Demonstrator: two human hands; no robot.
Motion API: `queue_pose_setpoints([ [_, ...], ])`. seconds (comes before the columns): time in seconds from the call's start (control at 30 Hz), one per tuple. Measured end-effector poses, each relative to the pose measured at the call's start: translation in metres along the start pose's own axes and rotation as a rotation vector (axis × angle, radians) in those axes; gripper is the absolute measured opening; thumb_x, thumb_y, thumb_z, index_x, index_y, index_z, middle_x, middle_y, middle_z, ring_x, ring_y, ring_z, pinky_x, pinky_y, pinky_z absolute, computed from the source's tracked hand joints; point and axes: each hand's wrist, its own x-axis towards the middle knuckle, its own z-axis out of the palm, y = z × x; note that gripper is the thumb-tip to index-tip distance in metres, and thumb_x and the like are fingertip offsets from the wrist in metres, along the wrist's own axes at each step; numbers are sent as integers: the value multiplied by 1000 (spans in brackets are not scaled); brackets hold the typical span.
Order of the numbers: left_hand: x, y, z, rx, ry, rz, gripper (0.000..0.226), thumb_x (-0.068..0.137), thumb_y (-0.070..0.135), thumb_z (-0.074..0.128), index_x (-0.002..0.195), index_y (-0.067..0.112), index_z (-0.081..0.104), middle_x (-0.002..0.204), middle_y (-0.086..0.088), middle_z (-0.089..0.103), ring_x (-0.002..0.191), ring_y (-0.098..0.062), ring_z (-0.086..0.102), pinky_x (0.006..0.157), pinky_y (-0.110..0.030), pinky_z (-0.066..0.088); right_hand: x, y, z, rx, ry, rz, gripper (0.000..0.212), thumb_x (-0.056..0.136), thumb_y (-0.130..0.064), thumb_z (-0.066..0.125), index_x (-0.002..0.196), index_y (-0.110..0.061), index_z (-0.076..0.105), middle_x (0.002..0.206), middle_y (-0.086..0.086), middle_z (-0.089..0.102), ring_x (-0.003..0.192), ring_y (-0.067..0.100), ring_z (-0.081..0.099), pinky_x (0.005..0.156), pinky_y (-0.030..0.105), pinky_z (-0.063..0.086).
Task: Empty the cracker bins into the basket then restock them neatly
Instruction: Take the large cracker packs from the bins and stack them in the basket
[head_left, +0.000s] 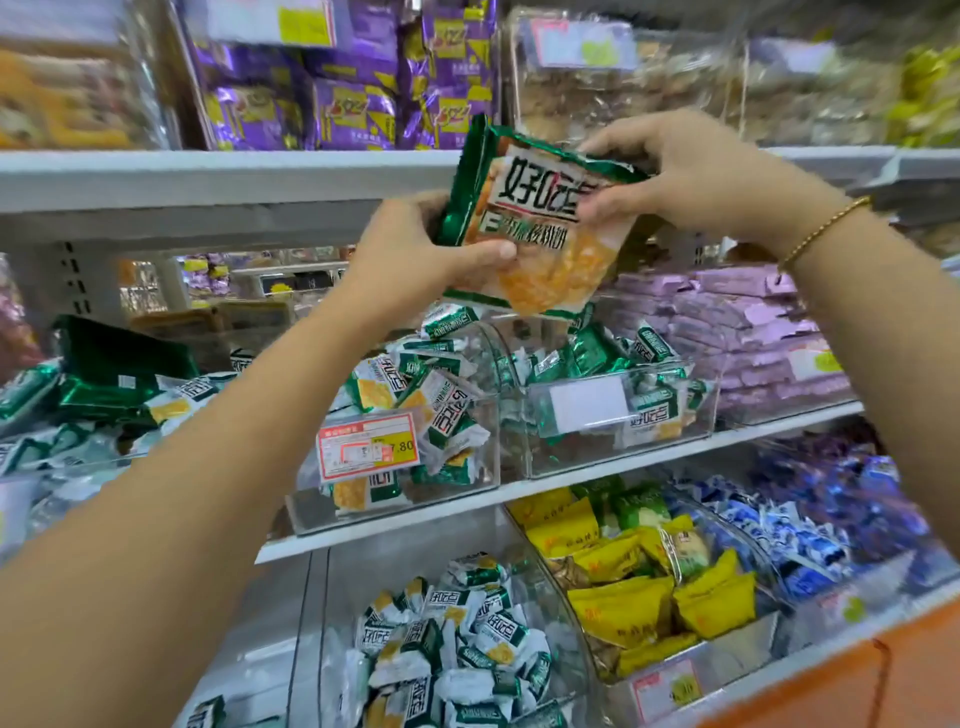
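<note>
white shop shelves (208, 176) packed with wrapped snacks fill the view. held up in front of them, above the middle shelf's clear bins, is a green-and-white cracker pack (540, 228), tilted, its printed face toward the camera. the left hand (415, 249) grips its lower left edge, thumb across the front; the right hand (691, 176), a gold bracelet (826, 226) on its wrist, pinches the upper right edge. just below the pack, a tagged bin (309, 512) with a red-and-yellow price tag (368, 445) and a second bin (571, 460) beside it hold jumbled small packs of the same kind. lower down lie more green-white packs (457, 649), yellow packs (649, 603) and blue packs (810, 530); purple packs (343, 104) line the top shelf.
</note>
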Motion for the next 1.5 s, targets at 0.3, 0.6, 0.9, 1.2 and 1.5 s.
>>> queue_pose_setpoints([
  [0.3,-37,-12,-32,-210,-181,-550,36,74,30,75,102,9,70,93,-8,73,74,-16,71,67,-31,60,17,46,36,308,-113,466,54,84,-50,62,118,-7,60,108,9,67,76,14,64,63,18,53],
  [0.6,-98,-24,-50,-256,-275,-836,41,82,31,67,114,7,65,109,-13,70,93,-24,70,87,-46,56,7,64,87,-62,-362,802,59,87,-21,70,136,1,45,146,20,42,124,38,47,103,48,42],
  [0.9,-138,3,-52,-645,-324,-1007,28,71,7,55,87,3,77,95,-22,71,73,-31,72,64,-48,57,25,18,79,-299,-95,599,62,73,-27,83,119,5,55,122,21,59,110,35,57,85,36,49],
  [1.2,-178,17,-40,-964,-163,-999,39,70,3,57,108,-7,59,101,-31,67,80,-42,69,65,-54,55,-42,-95,44,-608,167,-114,54,80,-25,73,130,-15,55,121,12,56,109,31,53,86,39,45],
  [1.5,-236,24,-33,-1141,-115,-1002,47,77,8,54,123,-3,54,120,-28,61,112,-42,59,74,-55,53,-183,-132,92,-412,84,-469,59,69,-10,78,125,-13,59,111,7,60,100,25,55,72,39,55],
])
